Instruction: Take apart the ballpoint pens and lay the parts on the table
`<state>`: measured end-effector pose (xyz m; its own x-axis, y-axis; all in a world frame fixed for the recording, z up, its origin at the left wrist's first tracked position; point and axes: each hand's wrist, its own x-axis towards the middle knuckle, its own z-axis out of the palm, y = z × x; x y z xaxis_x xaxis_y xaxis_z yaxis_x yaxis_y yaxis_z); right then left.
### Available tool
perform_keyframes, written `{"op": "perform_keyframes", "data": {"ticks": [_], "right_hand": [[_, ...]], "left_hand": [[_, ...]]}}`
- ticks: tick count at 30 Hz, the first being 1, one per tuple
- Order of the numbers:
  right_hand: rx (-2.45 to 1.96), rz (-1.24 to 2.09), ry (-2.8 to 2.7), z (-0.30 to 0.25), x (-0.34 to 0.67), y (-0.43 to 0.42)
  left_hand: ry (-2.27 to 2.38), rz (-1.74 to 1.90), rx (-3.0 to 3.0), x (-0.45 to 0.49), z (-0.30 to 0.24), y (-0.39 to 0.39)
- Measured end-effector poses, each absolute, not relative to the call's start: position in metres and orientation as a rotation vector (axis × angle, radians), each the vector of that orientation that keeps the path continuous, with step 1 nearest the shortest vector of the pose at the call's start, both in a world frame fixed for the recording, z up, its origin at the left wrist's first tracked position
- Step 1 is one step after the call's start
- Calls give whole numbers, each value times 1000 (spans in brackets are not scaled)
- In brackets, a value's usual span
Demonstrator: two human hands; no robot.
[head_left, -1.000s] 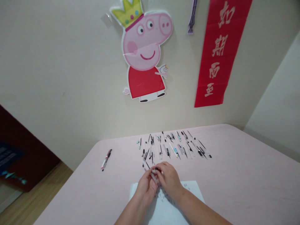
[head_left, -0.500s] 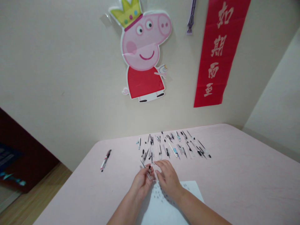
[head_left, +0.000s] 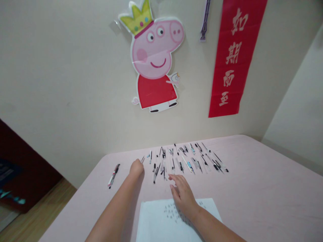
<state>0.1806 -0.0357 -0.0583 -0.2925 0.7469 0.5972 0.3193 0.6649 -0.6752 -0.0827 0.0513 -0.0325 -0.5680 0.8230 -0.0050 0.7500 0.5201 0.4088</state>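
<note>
Left hand [head_left: 136, 168] holding slim pen part [head_left: 143, 159] over pink table [head_left: 247, 195]

Head view: The left hand is gripping the slim pen part in closed fingers, and its end is projecting past them toward the wall [head_left: 63, 67]. The fingertips are partly hidden, so the exact grip cannot be told. This hand is standing left of the scattered pen pieces [head_left: 154, 173], near a blue-and-white pen [head_left: 150, 157]. Whether it is touching the tabletop cannot be determined.

The right hand [head_left: 183, 195] is standing wide, thumb and fingers parted, across the far edge of a white paper sheet [head_left: 161, 228]. Its fingertips are pointing toward the nearest pieces; contact cannot be confirmed.

The pieces, including dark caps, clear tubes and thin refills, are lying in two rough rows beyond the sheet. Well apart on the left, a small group of pens [head_left: 114, 175] is lying at a slant. The sheet is bearing small dark marks, partly covered by the right hand.

On the wall, a crowned pig picture [head_left: 156, 50] is hanging left of a purple tassel [head_left: 205, 23], and a red banner [head_left: 243, 67] is hanging to the right.
</note>
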Motion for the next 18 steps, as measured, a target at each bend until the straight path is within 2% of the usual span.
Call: {"op": "perform_keyframes", "data": {"ticks": [5, 18], "right_hand": [[-838, 511, -1868, -60, 181, -35], [-861, 565, -1869, -64, 181, -32]], "left_hand": [[2633, 409, 1345, -86, -39, 72], [2734, 361, 1477, -81, -39, 78]]}}
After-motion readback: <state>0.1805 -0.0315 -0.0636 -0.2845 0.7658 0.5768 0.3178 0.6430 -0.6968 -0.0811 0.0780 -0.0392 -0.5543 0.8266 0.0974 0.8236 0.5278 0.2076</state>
